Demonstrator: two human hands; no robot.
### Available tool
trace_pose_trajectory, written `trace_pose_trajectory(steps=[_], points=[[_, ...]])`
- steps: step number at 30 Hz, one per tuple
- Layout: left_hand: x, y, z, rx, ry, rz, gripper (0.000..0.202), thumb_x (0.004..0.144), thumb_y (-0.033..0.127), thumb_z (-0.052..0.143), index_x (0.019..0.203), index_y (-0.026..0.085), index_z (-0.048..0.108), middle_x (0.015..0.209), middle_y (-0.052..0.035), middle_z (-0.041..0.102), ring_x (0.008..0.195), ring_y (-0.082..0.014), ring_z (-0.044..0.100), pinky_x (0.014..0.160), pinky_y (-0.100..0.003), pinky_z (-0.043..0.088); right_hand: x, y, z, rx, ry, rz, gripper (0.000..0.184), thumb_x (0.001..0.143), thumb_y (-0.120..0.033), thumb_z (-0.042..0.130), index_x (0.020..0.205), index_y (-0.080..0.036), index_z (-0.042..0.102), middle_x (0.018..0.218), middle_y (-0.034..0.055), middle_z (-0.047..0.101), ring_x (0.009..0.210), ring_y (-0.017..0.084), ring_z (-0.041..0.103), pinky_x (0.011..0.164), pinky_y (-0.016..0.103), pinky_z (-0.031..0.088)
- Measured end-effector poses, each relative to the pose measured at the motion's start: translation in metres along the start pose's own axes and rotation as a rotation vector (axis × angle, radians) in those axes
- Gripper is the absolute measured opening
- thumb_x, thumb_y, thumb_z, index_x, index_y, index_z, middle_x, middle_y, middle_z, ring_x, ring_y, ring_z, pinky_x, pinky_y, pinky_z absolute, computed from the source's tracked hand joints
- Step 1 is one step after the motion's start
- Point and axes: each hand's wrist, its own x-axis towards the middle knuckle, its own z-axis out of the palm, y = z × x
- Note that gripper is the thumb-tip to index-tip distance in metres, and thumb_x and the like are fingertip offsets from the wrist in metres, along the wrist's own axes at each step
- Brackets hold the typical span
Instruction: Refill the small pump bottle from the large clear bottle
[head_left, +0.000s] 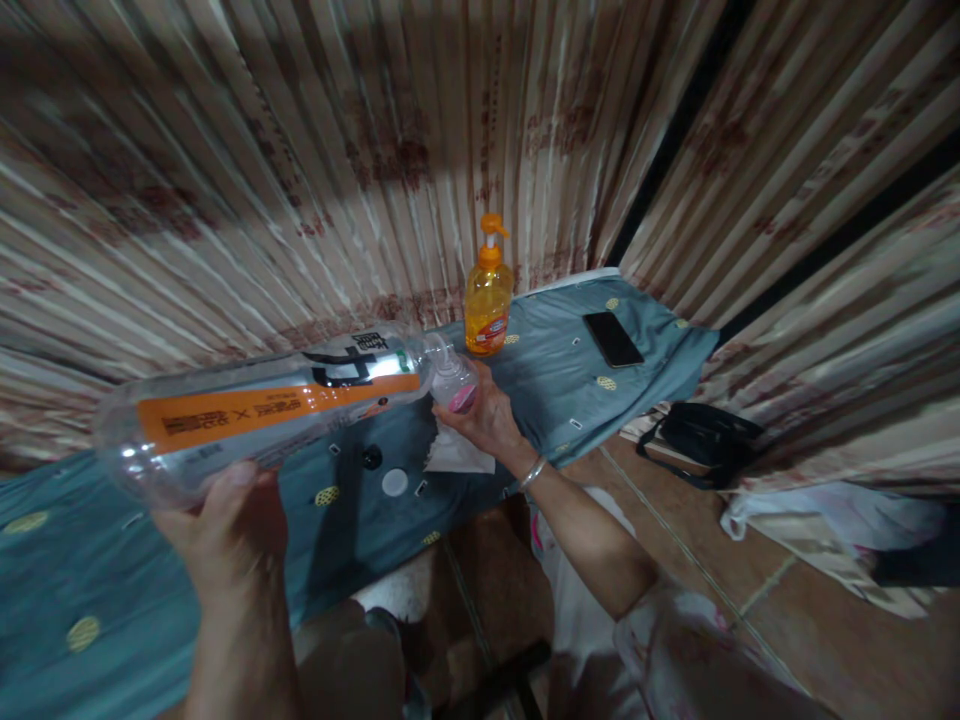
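Note:
My left hand (229, 525) grips the lower end of a large clear plastic bottle (281, 400) with an orange and silver label. The bottle lies nearly level, its neck pointing right. My right hand (484, 415) is wrapped round a small clear bottle (454, 382) with a pink mark, held against the large bottle's mouth. Whether liquid passes between them I cannot make out. Below, on the cloth, are a black cap (371, 457) and a white round lid (394, 483). A white paper or tissue (459, 452) lies partly under my right hand.
An orange pump bottle (488, 300) stands upright behind my right hand. Farther right lies a black phone (613, 339) on the green tablecloth (540, 330). Pleated curtains (420, 150) rise behind the table. A black bag (705, 440) and a white plastic bag (847, 520) sit at the right.

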Motion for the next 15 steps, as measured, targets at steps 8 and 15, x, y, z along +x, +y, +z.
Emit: trace_pose_trajectory(steps=[8,15], points=[[0.0008,-0.0031,-0.0027,-0.013,0.003,0.012,0.035,0.046,0.015,0.078,0.079,0.029,0.078,0.084,-0.002,0.072,0.098,-0.0332,0.075,0.092,-0.063,0.062,0.0002,-0.0016,-0.0008,0.016,-0.012,-0.012,0.086,0.074,-0.041,0.093,0.142,-0.014,0.048,0.131,0.0196,0.072,0.119,0.035,0.075,0.101,0.047,0.063],[-0.0003,-0.0003,-0.0008,0.035,-0.017,0.017,0.041,0.048,0.019,0.079,0.087,0.032,0.08,0.084,-0.0006,0.07,0.098,-0.031,0.073,0.098,-0.062,0.059,0.0001,0.0,-0.0004,0.023,0.005,-0.036,0.087,0.073,-0.042,0.094,0.143,-0.017,0.048,0.131,0.0177,0.073,0.12,0.034,0.074,0.102,0.047,0.062]])
